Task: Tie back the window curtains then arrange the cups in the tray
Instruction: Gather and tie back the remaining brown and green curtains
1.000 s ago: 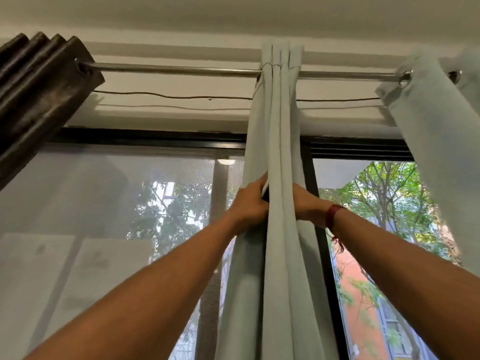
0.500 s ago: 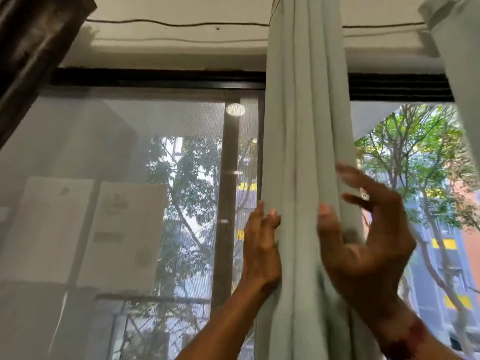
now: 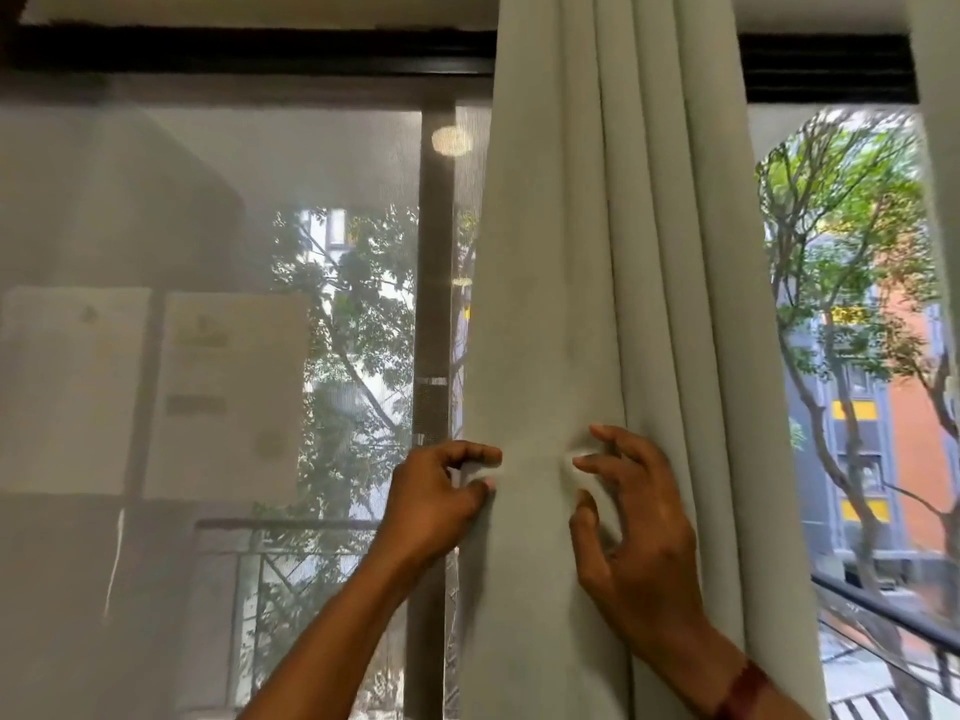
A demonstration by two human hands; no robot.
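Observation:
A pale grey-green curtain (image 3: 613,252) hangs gathered in folds down the middle of the head view. My left hand (image 3: 436,496) pinches its left edge between thumb and curled fingers. My right hand (image 3: 628,522) is on the front of the gathered fabric with fingers bent and spread, and its fingertips and thumb dig into a fold. The two hands are level, a short gap of cloth between them. A red band sits on my right wrist. No cups or tray are in view.
A mesh-screened window pane (image 3: 208,304) fills the left, with a dark upright frame post (image 3: 434,304) just left of the curtain. A second curtain's edge (image 3: 943,148) hangs at far right. A balcony railing (image 3: 883,610) and trees lie outside.
Both hands slid down the curtain from near the rod, and the view tilted down with them. My right hand opened off the cloth half a second ago and now bends onto it again.

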